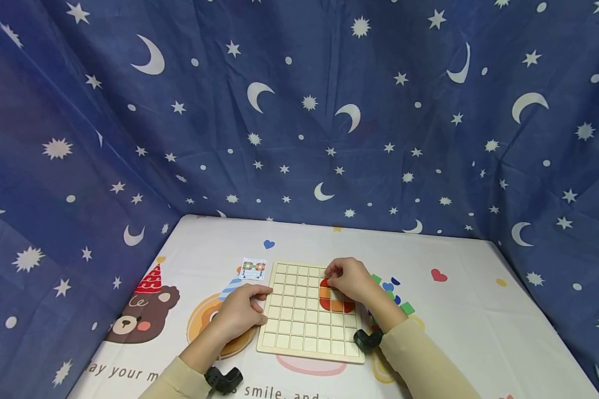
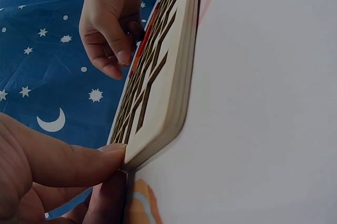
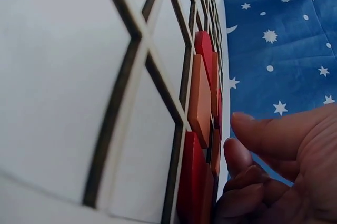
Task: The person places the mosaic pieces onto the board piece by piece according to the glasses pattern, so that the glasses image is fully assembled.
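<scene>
A pale wooden grid board (image 1: 299, 316) lies on the table, with red and orange tiles (image 1: 337, 305) set in cells at its right. My left hand (image 1: 242, 310) is at the board's left edge; the left wrist view has its thumb (image 2: 79, 163) on the corner and a finger below, pinching it. Over the far right of the board, my right hand (image 1: 351, 279) hovers with its fingertips close to the red and orange tiles. In the right wrist view its thumb and fingers are loosely bent, and no tile shows between them. The hand partly covers the tiles in the head view.
A small pattern card (image 1: 253, 269) lies beyond the board's far left corner. Loose green (image 1: 407, 308) and blue (image 1: 395, 281) pieces are scattered right of the board, some behind the right forearm. A star-and-moon curtain (image 1: 299, 111) stands behind the printed tablecloth (image 1: 459, 321).
</scene>
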`<action>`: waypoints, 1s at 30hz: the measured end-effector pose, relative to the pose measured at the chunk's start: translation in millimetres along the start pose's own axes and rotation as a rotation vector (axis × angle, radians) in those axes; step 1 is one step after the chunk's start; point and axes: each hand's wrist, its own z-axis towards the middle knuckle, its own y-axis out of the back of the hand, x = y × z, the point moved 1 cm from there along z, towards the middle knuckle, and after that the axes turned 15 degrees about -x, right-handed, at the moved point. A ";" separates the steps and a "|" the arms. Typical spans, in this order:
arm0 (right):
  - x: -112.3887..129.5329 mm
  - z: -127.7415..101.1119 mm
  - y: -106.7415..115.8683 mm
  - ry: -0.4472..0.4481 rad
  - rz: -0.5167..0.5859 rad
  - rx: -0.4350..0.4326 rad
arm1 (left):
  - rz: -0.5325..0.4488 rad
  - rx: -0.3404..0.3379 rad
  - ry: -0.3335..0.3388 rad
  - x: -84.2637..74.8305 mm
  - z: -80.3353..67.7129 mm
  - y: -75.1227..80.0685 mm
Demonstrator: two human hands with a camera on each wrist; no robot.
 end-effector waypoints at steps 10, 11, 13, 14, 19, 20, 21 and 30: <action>1.7 1.0 -2.7 0.004 -0.067 0.027 | 0.006 0.000 0.001 -2.1 0.3 -0.1; 1.6 0.8 -2.9 0.003 -0.069 0.027 | 0.006 0.001 0.000 -2.2 0.1 -0.3; 1.5 0.5 -2.5 0.002 -0.066 0.027 | 0.005 0.000 0.002 -2.7 -0.3 -0.5; 1.3 0.1 -2.2 0.001 -0.060 0.027 | 0.005 0.000 0.002 -2.9 -0.5 -0.7; 1.5 -4.2 1.9 0.008 -0.019 0.034 | 0.009 -0.001 0.002 -3.2 -0.9 -1.2; 1.9 -5.7 2.9 0.011 -0.014 0.041 | 0.009 -0.001 0.003 -3.1 -0.8 -1.1; 2.5 -7.5 3.9 0.018 -0.016 0.049 | 0.009 -0.001 0.003 -3.1 -0.8 -1.0; 4.9 -17.9 4.8 0.064 -0.066 0.088 | 0.012 -0.005 0.012 -4.2 -1.3 0.4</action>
